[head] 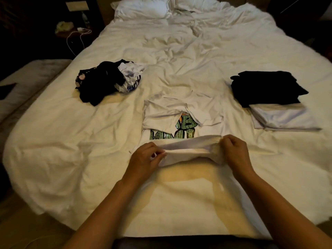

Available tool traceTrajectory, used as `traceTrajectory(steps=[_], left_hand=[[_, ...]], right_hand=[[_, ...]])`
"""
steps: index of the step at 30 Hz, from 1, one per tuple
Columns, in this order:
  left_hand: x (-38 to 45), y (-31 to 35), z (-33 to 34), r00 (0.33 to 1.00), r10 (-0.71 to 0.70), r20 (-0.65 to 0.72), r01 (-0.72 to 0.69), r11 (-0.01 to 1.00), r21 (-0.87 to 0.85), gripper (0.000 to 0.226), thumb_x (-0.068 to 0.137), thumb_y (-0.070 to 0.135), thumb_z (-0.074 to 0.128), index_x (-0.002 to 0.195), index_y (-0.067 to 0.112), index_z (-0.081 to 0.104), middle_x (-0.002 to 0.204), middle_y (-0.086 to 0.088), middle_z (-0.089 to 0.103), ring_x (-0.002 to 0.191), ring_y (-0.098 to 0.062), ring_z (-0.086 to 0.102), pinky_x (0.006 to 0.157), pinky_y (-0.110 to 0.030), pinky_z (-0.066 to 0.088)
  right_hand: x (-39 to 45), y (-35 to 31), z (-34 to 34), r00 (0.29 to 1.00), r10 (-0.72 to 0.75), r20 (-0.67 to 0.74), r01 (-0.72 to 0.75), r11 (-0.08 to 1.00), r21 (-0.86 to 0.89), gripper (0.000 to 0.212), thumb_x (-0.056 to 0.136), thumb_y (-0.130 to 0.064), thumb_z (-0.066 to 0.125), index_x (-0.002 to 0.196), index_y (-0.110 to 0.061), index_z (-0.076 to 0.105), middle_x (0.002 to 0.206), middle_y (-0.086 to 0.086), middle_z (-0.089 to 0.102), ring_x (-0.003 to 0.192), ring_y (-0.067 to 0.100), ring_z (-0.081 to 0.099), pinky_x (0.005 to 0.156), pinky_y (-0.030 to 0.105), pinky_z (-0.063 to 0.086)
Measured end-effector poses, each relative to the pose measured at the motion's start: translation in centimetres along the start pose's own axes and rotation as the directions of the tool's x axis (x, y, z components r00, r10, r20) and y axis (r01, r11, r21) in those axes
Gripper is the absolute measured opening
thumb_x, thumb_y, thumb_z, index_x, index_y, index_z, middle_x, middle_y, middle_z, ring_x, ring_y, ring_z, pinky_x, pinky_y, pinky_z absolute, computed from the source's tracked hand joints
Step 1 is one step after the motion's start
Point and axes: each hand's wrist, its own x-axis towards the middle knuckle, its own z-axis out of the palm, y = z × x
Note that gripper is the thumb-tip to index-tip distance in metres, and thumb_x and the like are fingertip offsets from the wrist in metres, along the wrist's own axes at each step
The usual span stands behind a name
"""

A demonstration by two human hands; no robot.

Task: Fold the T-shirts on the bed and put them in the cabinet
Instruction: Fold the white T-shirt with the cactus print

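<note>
While both hands pinch the near hem of a white T-shirt [181,114] and lift it off the bed [53,141], the left hand [145,157] curls its fingers round the hem's left corner and the right hand [235,150] grips the right corner, the fabric stretched taut between them. Beyond the raised hem the shirt lies flat on the white duvet, its sleeves already turned in over the chest, leaving a green cactus-like print [181,130] partly showing; one letter on it looks like a B, the rest cannot be read. Well to the left sits an unfolded heap of black and white clothes [107,79], with blurred dark lettering on the white piece that is too small to make out. To the right lies a folded stack: black garments [265,87] resting partly over a folded white shirt [283,117], close to the bed's right edge. Rumpled bare duvet stretches between these piles and up to the pillows [143,6] at the head of the bed. A nightstand [75,31] with a white cable stands off the left edge.
</note>
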Motion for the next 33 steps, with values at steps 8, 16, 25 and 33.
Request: traceTrajectory(steps=[8,16,25,33], left_hand=[[4.2,-0.5,-1.9,0.904,-0.384,0.187,0.399,0.916,-0.047,0.015,0.101,0.037,0.051,0.09,0.026,0.052,0.057,0.003,0.051,0.047,-0.006,0.039,0.054,-0.031,0.031],[4.1,-0.1,-0.7,0.98,-0.095,0.172,0.069,0.986,0.155,0.016,0.087,0.035,0.073,0.097,0.024,0.067,0.089,0.011,0.065,0.085,-0.013,0.061,0.078,-0.034,0.048],[0.9,-2.4,0.2,0.969,-0.105,0.224,0.035,0.954,0.299,0.035,0.078,0.014,0.073,0.112,0.021,0.068,0.106,0.002,0.07,0.097,-0.025,0.064,0.077,-0.034,0.038],[1.5,-1.8,-1.6,0.971,-0.132,0.201,0.102,0.983,0.153,0.007,0.091,0.019,0.068,0.096,0.023,0.073,0.083,0.001,0.065,0.078,-0.013,0.059,0.071,-0.028,0.042]], right_hand=[[4.8,-1.2,-2.1,0.997,0.059,0.05,-0.048,0.979,-0.198,0.024,0.097,-0.02,0.049,0.086,-0.001,0.061,0.082,0.009,0.057,0.077,0.025,0.05,0.067,0.033,0.038],[3.7,0.5,-1.2,0.823,-0.375,0.426,0.561,0.655,-0.507,0.022,0.092,-0.011,0.062,0.111,-0.018,0.07,0.113,0.005,0.065,0.104,0.025,0.057,0.089,0.038,0.045],[0.4,1.2,-2.8,0.619,-0.147,0.772,0.725,0.485,-0.489,0.045,0.071,-0.066,0.071,0.106,-0.039,0.065,0.126,-0.018,0.04,0.117,0.005,0.037,0.101,0.027,0.034],[0.5,1.3,-4.7,0.733,-0.181,0.656,0.673,0.335,-0.659,0.026,0.093,-0.038,0.056,0.11,-0.023,0.071,0.121,-0.006,0.054,0.111,0.015,0.046,0.09,0.028,0.033]])
